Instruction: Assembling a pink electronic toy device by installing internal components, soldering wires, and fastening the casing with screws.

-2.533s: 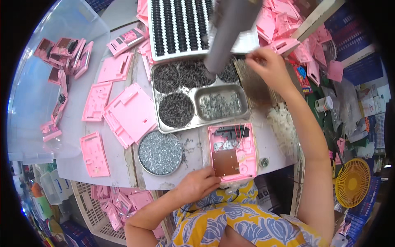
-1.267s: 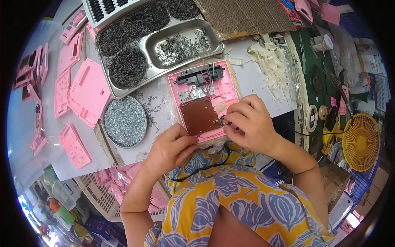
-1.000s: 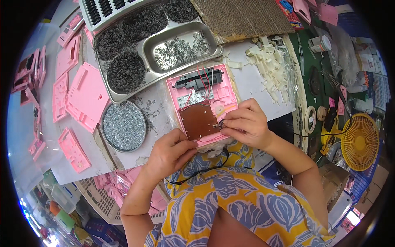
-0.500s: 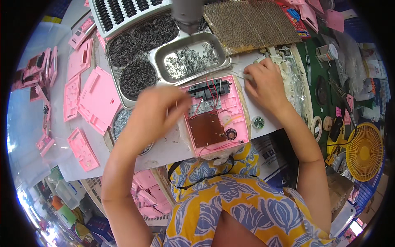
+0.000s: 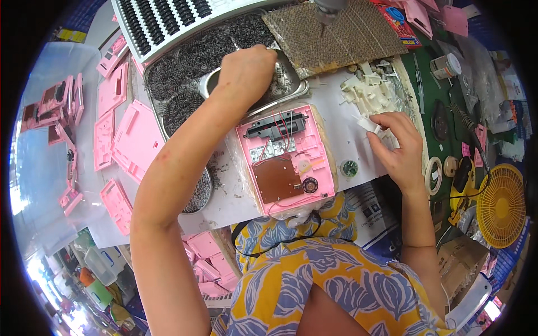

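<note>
My left hand (image 5: 246, 70) reaches into the metal tray (image 5: 297, 92) of small loose metal parts at the back; its fingertips are hidden behind the hand. Between my right thumb and forefinger is a white plastic part (image 5: 369, 124), pinched beside a heap of similar white parts (image 5: 370, 92). In front of me lies an open pink plastic casing (image 5: 318, 151), inner side up. It holds a black mechanism (image 5: 274, 127) with red wires, a brown circuit board (image 5: 272, 182) and a small black wheel (image 5: 310, 185). Neither hand touches the casing.
Pink casing parts (image 5: 137, 137) lie at the left. Dark springs (image 5: 179, 112) fill another tray section. A tool tip (image 5: 324, 25) hangs above the cardboard (image 5: 342, 42). A round dish (image 5: 197, 196), green-and-clear disc (image 5: 349, 168) and yellow fan (image 5: 500, 206) are nearby.
My left hand has moved from beside the casing up to the metal tray. My right hand has come nearer and now pinches a white plastic part. The view has shifted slightly.
</note>
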The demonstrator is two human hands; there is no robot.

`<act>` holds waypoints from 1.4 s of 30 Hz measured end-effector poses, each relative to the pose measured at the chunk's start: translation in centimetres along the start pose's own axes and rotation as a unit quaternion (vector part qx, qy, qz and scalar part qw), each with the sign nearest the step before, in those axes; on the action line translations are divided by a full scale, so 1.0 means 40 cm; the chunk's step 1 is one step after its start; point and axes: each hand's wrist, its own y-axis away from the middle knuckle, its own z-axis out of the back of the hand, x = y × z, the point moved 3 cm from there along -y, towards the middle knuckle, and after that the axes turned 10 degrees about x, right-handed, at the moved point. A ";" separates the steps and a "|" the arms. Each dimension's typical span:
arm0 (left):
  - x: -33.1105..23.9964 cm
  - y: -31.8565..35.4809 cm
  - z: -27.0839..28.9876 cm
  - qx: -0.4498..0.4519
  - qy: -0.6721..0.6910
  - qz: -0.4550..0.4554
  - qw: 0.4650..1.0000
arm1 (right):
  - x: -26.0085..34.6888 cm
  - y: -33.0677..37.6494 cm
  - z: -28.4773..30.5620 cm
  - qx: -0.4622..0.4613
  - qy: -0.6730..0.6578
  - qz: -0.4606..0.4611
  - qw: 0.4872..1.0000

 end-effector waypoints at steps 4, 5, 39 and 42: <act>-0.005 0.123 0.146 -0.116 0.150 0.033 0.981 | 0.030 0.012 0.009 -0.027 -0.052 0.072 0.996; -0.017 0.171 0.173 -0.090 0.244 0.067 0.963 | 0.043 0.017 0.013 -0.030 -0.071 0.086 0.993; -0.295 0.333 0.040 0.089 0.298 -0.015 0.950 | 0.014 0.112 -0.022 0.057 -0.387 0.007 0.920; -0.278 0.377 0.048 -0.024 0.372 -0.049 0.927 | 0.024 0.084 -0.042 0.077 -0.254 0.019 0.964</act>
